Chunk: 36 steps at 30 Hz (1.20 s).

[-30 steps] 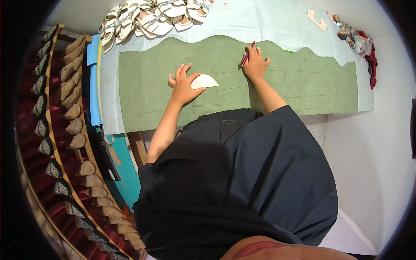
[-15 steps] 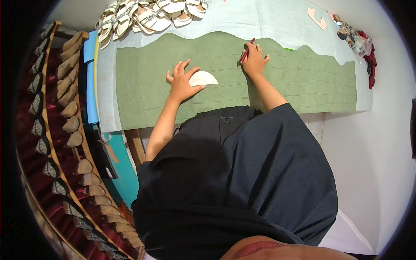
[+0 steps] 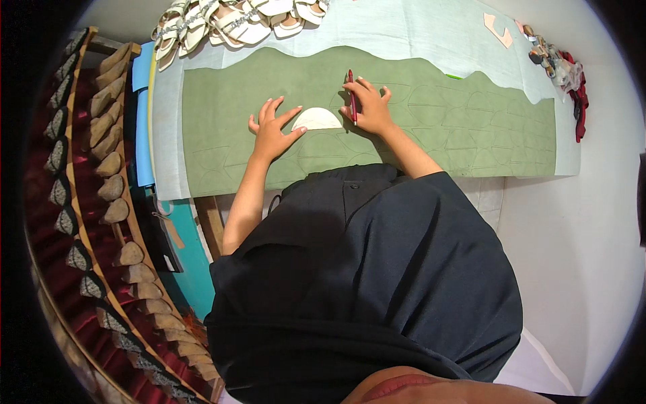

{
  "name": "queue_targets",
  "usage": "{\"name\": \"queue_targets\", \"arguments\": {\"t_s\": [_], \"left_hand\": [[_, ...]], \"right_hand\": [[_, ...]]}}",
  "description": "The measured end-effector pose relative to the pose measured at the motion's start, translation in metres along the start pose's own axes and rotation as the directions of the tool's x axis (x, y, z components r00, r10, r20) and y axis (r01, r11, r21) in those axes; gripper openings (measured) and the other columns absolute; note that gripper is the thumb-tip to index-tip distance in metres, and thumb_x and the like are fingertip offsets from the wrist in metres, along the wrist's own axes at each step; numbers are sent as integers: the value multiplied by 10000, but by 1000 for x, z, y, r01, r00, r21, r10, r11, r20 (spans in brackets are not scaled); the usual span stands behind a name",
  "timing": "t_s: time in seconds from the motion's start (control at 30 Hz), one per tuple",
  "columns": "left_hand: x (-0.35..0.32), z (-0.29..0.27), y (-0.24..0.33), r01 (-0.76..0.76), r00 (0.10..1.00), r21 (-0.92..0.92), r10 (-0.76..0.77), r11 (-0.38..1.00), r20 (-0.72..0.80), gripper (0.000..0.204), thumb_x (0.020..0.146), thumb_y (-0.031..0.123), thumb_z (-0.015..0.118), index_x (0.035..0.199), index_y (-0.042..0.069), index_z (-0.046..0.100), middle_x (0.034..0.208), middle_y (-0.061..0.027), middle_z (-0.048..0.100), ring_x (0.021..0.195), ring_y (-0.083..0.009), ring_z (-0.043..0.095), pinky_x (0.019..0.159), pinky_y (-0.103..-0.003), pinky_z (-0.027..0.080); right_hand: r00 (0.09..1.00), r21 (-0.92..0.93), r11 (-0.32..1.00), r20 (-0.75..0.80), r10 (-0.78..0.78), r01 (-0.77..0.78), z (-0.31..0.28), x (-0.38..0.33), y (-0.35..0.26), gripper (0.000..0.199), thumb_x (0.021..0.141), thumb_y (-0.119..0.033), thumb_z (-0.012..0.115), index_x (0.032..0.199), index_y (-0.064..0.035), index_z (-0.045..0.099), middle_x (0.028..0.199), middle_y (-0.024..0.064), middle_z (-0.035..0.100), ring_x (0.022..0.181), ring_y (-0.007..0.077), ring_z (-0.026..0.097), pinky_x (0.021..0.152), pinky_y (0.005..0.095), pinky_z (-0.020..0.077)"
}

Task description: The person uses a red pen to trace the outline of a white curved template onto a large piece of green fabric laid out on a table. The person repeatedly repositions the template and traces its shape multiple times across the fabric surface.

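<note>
A white half-round template (image 3: 317, 119) lies flat on a green sheet of material (image 3: 222, 101), straight edge toward me. My left hand (image 3: 270, 135) is at its left end, fingers spread; thumb and index finger touch or nearly touch its edge. Just right of the template, my right hand (image 3: 370, 111) grips a dark red pen (image 3: 350, 84). The pen stands nearly upright in view, and I cannot tell whether its tip meets the sheet. Thin curved and straight outlines cover much of the sheet, mostly toward its right side.
White sandals (image 3: 235, 23) are heaped at the far left of the pale-covered table (image 3: 377, 27). A light cut-out piece (image 3: 498, 30) and small oddments (image 3: 552, 67) lie far right. On my left stands a rack of wooden shoe lasts (image 3: 111, 188) and dark patterned shoes (image 3: 59, 158).
My right hand has moved left and toward me with the pen, closer to the template. My left hand has drawn back to the template's left edge, uncovering more of it.
</note>
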<state>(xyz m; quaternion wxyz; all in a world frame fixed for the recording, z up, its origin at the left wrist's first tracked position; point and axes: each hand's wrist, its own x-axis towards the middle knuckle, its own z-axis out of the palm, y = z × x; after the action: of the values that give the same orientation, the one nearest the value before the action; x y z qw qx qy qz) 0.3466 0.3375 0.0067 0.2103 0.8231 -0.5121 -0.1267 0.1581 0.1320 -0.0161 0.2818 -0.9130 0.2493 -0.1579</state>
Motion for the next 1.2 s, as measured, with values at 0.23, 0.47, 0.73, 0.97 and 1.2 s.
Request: {"name": "queue_targets", "arguments": {"t_s": [0.23,0.47,0.73,0.97,1.2], "left_hand": [[-1,12,0,20,1000,19,-20,1000,-10,512,772,484,711,1253,328,632,1455,-91,414,1398,-304,275,1052,-632,66],[-3,12,-1,25,1000,30,-25,999,-2,529,772,493,709,1269,337,617,1457,-91,411,1399,-308,273,1046,-648,70],[-3,12,1,41,999,19,-41,999,10,461,823,441,668,1270,341,613,1470,-86,401,1407,-300,260,1048,-655,65],[-4,22,-10,43,999,-48,-44,998,-25,341,917,245,540,1229,338,642,1474,-53,420,1404,-279,279,1054,-632,43],[-4,21,-10,36,998,-43,-38,998,-41,292,901,240,560,1144,326,698,1459,-47,441,1393,-283,302,1056,-609,40]], "right_hand": [[998,-75,997,59,-20,24,-3,-3,-2,667,737,-606,677,1260,-215,539,1311,15,569,1354,269,393,1023,619,134],[998,-108,994,55,-30,36,-4,-4,-6,643,713,-558,705,1248,-242,537,1305,-2,570,1347,255,395,1012,625,157],[997,-124,992,78,-20,30,-5,-3,-6,691,708,-634,680,1253,-231,543,1307,4,569,1355,267,387,1024,628,127],[997,-133,990,74,-25,35,-5,-4,-8,655,707,-590,699,1240,-245,541,1301,-2,566,1345,265,395,1010,634,145],[997,-137,990,72,-32,42,-4,-4,-7,651,715,-598,688,1240,-242,541,1301,-2,564,1345,270,394,1006,639,145]]}}
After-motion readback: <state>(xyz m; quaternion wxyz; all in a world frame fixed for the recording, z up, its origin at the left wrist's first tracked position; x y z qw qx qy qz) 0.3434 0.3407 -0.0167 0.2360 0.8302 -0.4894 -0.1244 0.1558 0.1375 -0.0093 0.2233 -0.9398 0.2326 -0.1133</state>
